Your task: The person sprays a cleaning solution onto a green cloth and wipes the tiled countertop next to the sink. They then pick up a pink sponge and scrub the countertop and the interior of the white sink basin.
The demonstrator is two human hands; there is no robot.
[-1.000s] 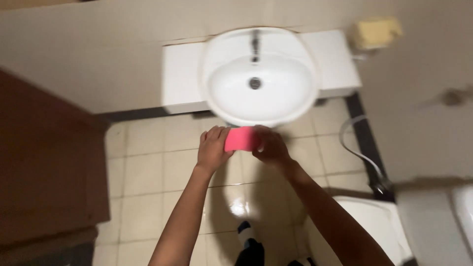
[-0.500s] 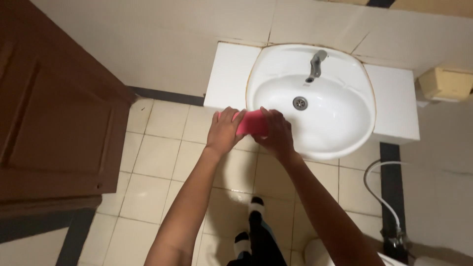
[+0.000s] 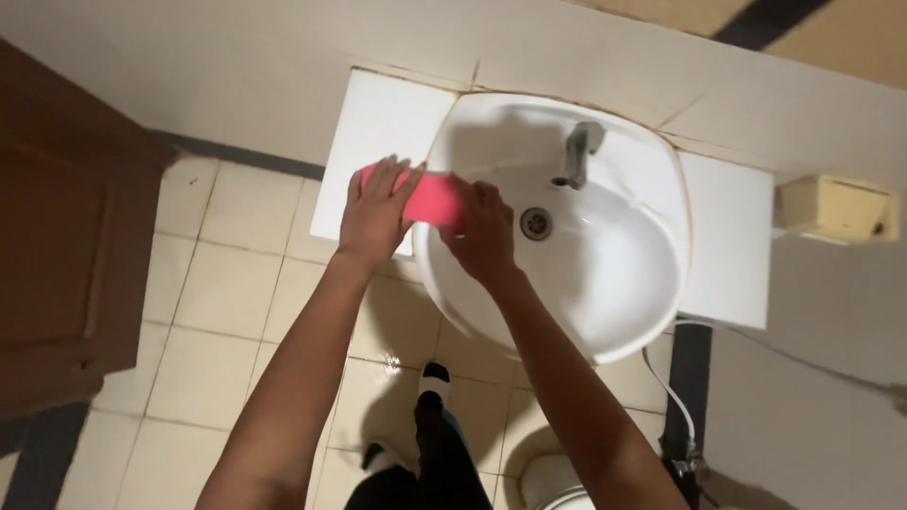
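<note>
Gripping a pink sponge [image 3: 432, 196] from both ends, left hand [image 3: 375, 212] and right hand [image 3: 482, 231] keep it steady over the near-left rim of the white sink [image 3: 605, 274], tap [image 3: 578, 151] beyond.

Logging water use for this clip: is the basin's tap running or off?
Off, as far as shows: no stream falls from the tap, and the basin holds no pooled water around its drain.
</note>
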